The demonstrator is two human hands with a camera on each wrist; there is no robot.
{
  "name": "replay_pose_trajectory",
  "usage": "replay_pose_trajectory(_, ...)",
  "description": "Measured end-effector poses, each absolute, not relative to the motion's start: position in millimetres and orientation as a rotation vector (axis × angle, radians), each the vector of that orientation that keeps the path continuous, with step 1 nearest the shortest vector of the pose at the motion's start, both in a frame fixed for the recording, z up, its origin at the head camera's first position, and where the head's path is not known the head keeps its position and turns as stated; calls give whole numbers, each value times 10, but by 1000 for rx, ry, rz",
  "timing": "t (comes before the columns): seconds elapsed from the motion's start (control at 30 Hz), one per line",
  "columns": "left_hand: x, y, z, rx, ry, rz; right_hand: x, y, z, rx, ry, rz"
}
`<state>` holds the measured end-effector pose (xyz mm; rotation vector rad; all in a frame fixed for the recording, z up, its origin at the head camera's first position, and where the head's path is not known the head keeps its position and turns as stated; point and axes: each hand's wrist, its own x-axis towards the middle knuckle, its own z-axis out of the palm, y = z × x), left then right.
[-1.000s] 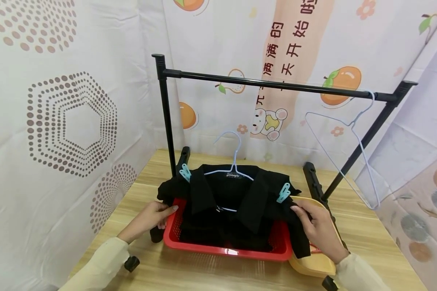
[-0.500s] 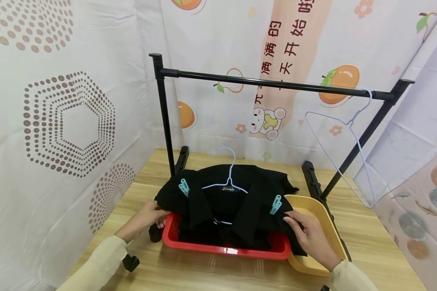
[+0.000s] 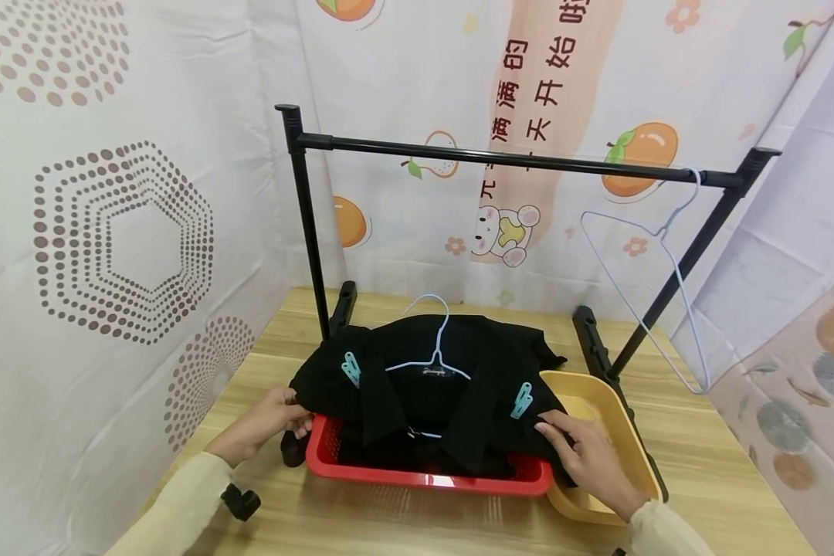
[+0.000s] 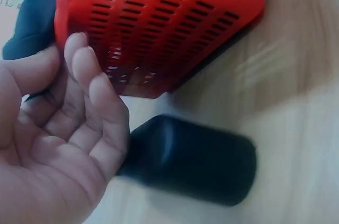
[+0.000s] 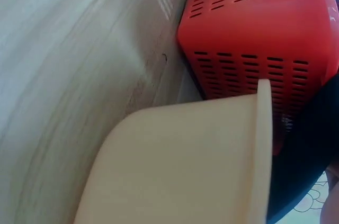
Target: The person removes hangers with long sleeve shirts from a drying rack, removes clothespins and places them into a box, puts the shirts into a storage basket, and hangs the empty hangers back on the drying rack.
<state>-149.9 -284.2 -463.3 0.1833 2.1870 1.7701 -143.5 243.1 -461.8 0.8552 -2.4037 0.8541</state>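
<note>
The black shirt (image 3: 417,398) lies over the red basket (image 3: 427,478), with its collar open and its small label showing. I am watching a person hold it with two hands. The left hand (image 3: 267,421) pinches one side of the shirt between thumb and finger, just beside the basket's rim. The right hand (image 3: 591,455) pinches the other side, over the yellow bin (image 3: 580,386).

A pale blue hanger (image 3: 436,357) sits inside the neck, and its hook sticks up. Two light blue pegs are on the shirt: a left peg (image 3: 350,369) by one shoulder, and a right peg (image 3: 522,400) near the right hand. There is dark cloth down in the basket too. The yellow bin stands just beside the basket on the wood tabletop (image 3: 361,519).

Behind the shirt I see a black rack (image 3: 486,157). A second hanger (image 3: 662,232) hangs at the right end of its bar.
</note>
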Motion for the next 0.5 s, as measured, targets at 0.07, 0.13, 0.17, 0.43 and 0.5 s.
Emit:
replay_pose_trajectory(0.07, -1495, -2882, -4594, 152, 2228, 1764, -1441, 2429, -4619, 858, -2410, 855)
replay_pose_trajectory(0.13, -1490, -2923, -4538, 105, 2287, 1758, -1450, 2428, -4620, 860, -2414, 862)
replay_pose_trajectory(0.17, -1489, -2938, -4507, 74, 2313, 1764, -1452, 2428, -4620, 860, -2416, 865)
replay_pose_trajectory(0.43, -1461, -3038, -4267, -150, 2515, 1923, -1457, 2428, -4629, 851, -2422, 863)
replay_pose_trajectory(0.5, -1448, -3045, -4239, -162, 2547, 1995, -1463, 2428, -4627, 850, -2421, 858)
